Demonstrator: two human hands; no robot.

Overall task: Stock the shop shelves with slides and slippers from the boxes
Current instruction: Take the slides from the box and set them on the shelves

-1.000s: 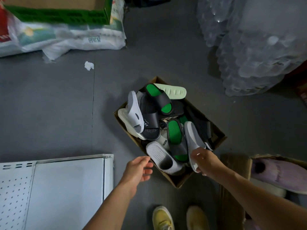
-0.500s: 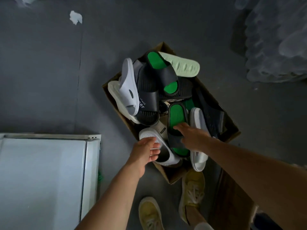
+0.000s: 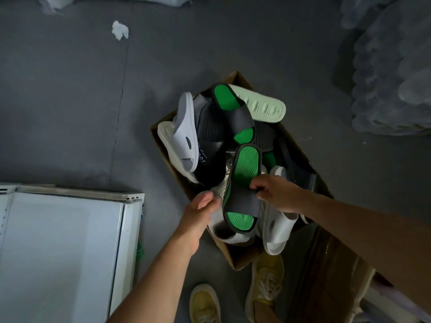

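Now the right hand [image 3: 277,194] pinches the green-soled slide's [image 3: 245,183] strap, lifted; left hand [image 3: 200,210] open.

An open cardboard box [image 3: 235,259] sits heaped with slides; a black slide with green footbed [image 3: 242,187] lies atop the near end of the box; a white slide [image 3: 186,134] stands edgewise at its left side; a pale green sole [image 3: 261,106] overhangs its far rim.

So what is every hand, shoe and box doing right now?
Right hand: grips the strap of the black and green slide.
Left hand: on the grey slide; grip unclear.
Cardboard box: open, piled full.
White slide: on its side.
Mint slide: sole up, overhanging the rim.
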